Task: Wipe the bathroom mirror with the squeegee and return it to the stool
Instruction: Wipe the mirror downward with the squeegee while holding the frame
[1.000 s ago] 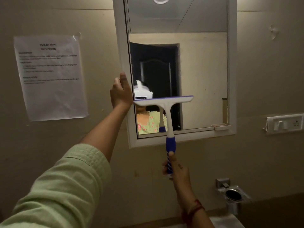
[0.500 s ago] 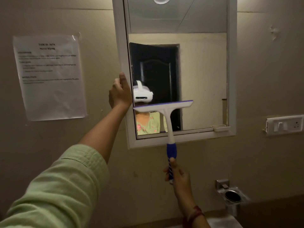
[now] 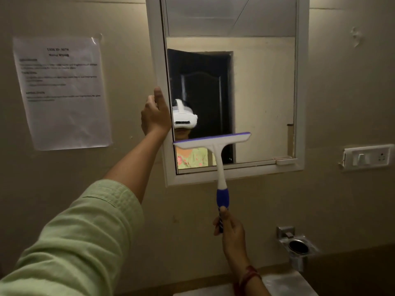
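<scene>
Overhead, a white-framed mirror (image 3: 265, 103) hangs on a beige wall (image 3: 346, 92).

We see the squeegee (image 3: 211, 141) lower on the mirror (image 3: 263, 99) than a second ago — its blade has slid from mid-glass toward the bottom edge, tilting slightly up at the right. The right hand (image 3: 229, 228) has dropped with it, and more of the reflected headset (image 3: 184, 118) shows above the blade.
</scene>
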Motion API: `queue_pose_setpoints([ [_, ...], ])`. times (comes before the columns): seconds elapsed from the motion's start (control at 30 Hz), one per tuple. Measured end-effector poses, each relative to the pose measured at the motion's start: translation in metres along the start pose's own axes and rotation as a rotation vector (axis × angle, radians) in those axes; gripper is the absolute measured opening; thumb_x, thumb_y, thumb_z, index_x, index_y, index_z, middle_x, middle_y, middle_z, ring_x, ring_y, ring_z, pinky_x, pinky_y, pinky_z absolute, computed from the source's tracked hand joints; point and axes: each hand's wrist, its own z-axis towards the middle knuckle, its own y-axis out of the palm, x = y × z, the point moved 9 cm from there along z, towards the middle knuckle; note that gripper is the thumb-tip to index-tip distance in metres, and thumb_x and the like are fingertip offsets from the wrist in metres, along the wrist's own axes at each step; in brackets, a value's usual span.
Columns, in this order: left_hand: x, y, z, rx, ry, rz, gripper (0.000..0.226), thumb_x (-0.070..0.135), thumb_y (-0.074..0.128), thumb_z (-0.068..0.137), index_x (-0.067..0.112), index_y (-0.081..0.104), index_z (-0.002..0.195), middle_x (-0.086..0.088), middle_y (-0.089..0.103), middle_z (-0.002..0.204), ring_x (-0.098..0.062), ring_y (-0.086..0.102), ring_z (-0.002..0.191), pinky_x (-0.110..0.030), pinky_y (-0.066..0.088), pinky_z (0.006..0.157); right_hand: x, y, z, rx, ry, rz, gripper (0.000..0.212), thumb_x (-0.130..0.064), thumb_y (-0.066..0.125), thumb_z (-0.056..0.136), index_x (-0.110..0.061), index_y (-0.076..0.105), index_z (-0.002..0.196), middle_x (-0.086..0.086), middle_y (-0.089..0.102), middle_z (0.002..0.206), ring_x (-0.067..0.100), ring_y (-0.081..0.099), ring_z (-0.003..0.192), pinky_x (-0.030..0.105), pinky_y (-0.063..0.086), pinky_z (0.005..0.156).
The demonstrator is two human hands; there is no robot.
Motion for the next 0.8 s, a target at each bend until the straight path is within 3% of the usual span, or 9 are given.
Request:
queue_pose_setpoints([
  [0.13,0.003,-0.001,0.000,0.016,0.012,0.001,0.055,0.049,0.018,0.096,0.009,0.056,0.096,-0.001,0.050,0.082,-0.015,0.044,0.077,-0.026,0.027,0.061,0.020,0.004,-0.015,0.001,0.056,0.043,0.047,-0.056,0.045,0.072,-0.012,0.056,0.060,0.005,0.052,0.057,0.019,0.048,0.057,0.031,0.041,0.059],
  [0.23,0.000,0.000,0.001,0.019,0.009,0.000,0.055,0.051,0.018,0.096,0.010,0.055,0.095,-0.003,0.052,0.083,-0.019,0.046,0.079,-0.027,0.029,0.068,-0.006,0.006,0.000,-0.015,0.014,0.023,0.048,-0.062,0.045,0.070,-0.017,0.059,0.063,0.000,0.057,0.059,0.014,0.054,0.058,0.028,0.045,0.060],
  [0.4,0.000,-0.001,0.001,0.024,0.006,0.001,0.056,0.052,0.018,0.095,0.010,0.056,0.095,-0.015,0.063,0.097,-0.028,0.056,0.091,-0.029,0.031,0.069,-0.017,0.008,0.009,-0.046,0.019,0.047,0.047,-0.063,0.046,0.069,-0.019,0.061,0.067,-0.002,0.061,0.063,0.010,0.057,0.060,0.021,0.046,0.059],
  [0.57,0.002,-0.001,0.000,0.021,0.014,-0.012,0.054,0.051,0.018,0.095,0.012,0.056,0.096,-0.004,0.056,0.084,-0.020,0.053,0.082,-0.027,0.030,0.062,0.041,0.003,-0.020,-0.033,0.130,0.086,0.038,-0.040,0.047,0.086,-0.012,0.057,0.063,0.007,0.056,0.063,0.016,0.051,0.059,0.012,0.043,0.047],
  [0.63,0.001,-0.001,0.001,0.030,0.010,-0.007,0.054,0.050,0.019,0.096,0.011,0.056,0.095,-0.001,0.053,0.083,-0.017,0.048,0.079,-0.027,0.030,0.066,0.042,0.004,-0.017,-0.036,0.126,0.090,0.038,-0.034,0.046,0.091,-0.011,0.057,0.062,0.007,0.055,0.062,0.017,0.050,0.058,0.010,0.043,0.045],
  [0.8,0.000,0.000,0.001,0.029,0.007,-0.011,0.054,0.050,0.019,0.096,0.011,0.056,0.094,-0.001,0.052,0.082,-0.015,0.046,0.077,-0.026,0.028,0.065,0.002,0.008,0.004,-0.064,0.021,0.085,0.040,-0.047,0.048,0.083,-0.015,0.059,0.062,0.000,0.056,0.056,0.006,0.052,0.049,0.011,0.043,0.046],
])
